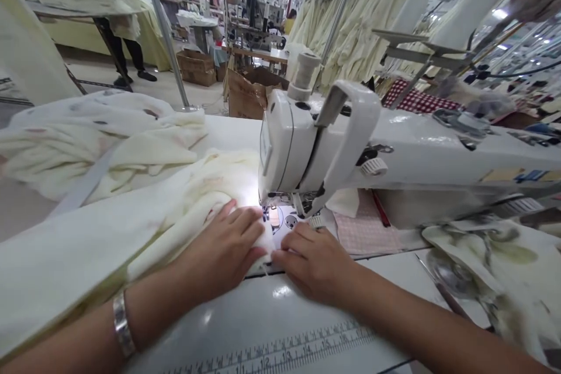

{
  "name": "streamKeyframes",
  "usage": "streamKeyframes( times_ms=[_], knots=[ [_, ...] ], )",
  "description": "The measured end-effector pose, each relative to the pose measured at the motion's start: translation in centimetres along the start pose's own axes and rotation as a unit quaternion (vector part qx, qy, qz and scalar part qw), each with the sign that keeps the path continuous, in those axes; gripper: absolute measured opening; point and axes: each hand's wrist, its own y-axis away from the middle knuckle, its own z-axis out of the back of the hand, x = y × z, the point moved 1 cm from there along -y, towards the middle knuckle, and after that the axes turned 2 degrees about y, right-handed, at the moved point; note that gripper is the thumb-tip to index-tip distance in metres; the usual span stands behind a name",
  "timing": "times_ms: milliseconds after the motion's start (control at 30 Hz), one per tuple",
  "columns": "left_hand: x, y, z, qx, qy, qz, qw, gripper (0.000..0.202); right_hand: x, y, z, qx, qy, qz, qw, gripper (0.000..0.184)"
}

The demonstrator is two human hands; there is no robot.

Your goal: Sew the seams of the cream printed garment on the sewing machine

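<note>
A white sewing machine (289,146) stands before me, its lamp lighting the needle area. Cream fabric (175,204) spreads from the left up to the presser foot (266,213). My left hand (228,239) is closed on this fabric just left of the needle, fingers bent over it and thumb near its front edge. To the right of the foot, my right hand (311,254) has its fingers curled and its thumb at the fabric's edge, pinching it near the metal needle plate (289,221). The fingertips of both hands are partly hidden.
A printed ruler (284,356) runs along the table's front. Pink checked cloth (366,225) lies under the machine arm; scissors (442,289) and patterned fabric (504,263) lie at right. Thread cones (414,0) stand above. Behind are cardboard boxes (248,93) and hanging cream garments (355,29).
</note>
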Motion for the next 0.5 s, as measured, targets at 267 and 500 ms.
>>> streamKeyframes(
  times_ms=[267,500],
  knots=[
    [3.9,-2.6,0.4,-0.009,-0.027,0.027,0.999,0.024,-1.6,-0.9,-1.5,-0.033,0.03,-0.07,0.997,0.02],
    [-0.3,0.2,-0.9,-0.044,-0.127,0.149,0.98,0.04,0.6,-1.8,0.9,-0.047,-0.1,-0.028,0.993,0.024]
  ],
)
